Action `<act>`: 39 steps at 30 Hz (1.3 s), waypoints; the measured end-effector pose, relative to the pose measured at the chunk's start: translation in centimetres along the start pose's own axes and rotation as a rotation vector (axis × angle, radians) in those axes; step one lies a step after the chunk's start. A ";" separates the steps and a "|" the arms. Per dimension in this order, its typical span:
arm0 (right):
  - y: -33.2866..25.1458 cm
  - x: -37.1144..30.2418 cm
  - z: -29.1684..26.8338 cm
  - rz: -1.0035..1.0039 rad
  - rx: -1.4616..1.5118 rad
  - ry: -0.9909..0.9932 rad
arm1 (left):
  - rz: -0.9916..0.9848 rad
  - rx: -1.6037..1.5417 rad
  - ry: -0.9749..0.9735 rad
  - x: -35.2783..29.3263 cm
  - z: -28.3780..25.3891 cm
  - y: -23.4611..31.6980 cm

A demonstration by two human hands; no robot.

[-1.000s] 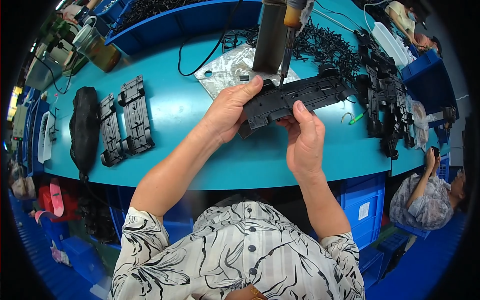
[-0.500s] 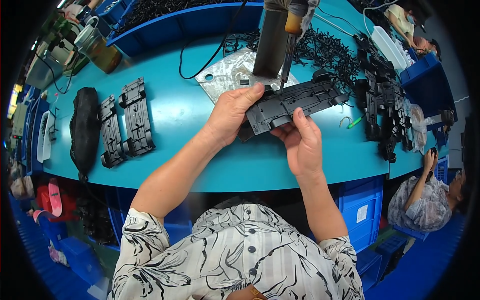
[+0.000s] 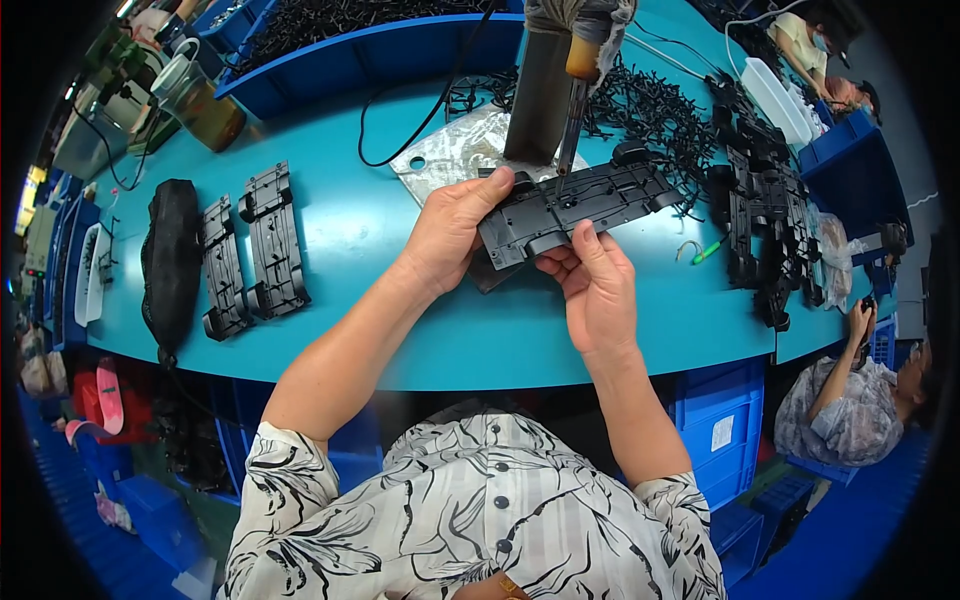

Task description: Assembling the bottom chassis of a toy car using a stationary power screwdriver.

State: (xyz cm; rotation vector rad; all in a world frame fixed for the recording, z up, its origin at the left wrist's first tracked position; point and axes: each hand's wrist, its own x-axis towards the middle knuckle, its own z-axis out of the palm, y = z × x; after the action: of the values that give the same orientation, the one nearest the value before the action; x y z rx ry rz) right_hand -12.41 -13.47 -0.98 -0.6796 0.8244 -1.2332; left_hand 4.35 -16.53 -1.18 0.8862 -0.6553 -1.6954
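Observation:
A long black plastic moulded part (image 3: 575,205) is held over the teal table (image 3: 380,300), tilted up to the right. My left hand (image 3: 455,230) grips its left end with the thumb on top. My right hand (image 3: 595,285) supports it from below, fingers curled on its lower edge. A hanging powered screwdriver (image 3: 570,110) with an orange collar points down and its tip touches the part's upper face. A dark upright post (image 3: 540,95) stands just behind.
Two finished black parts (image 3: 255,245) and a black pouch (image 3: 170,260) lie at left. A silver foil bag (image 3: 460,150), loose black pieces (image 3: 660,110) and a stack of black parts (image 3: 765,215) sit behind and right. Another person (image 3: 850,400) sits at lower right.
Both hands have lifted the black part up and away toward the screwdriver, whose tip now meets the part.

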 end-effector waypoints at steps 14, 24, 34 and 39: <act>-0.2 0.1 0.7 -0.053 -0.065 0.010 | 0.012 0.017 0.009 0.1 0.0 0.5; -0.3 0.1 0.9 -0.085 -0.093 -0.010 | -0.016 0.027 0.013 0.1 -0.2 0.7; -0.1 0.3 0.9 -0.088 -0.101 -0.016 | -0.062 -0.003 0.016 0.0 0.0 0.9; -0.1 0.4 1.0 -0.099 -0.097 -0.015 | -0.060 0.010 0.026 0.0 0.0 0.9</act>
State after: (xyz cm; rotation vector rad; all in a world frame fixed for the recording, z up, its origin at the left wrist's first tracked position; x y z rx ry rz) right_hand -11.59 -13.83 -0.46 -0.8153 0.8506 -1.2821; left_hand 4.81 -16.77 -0.46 0.9412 -0.6257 -1.7329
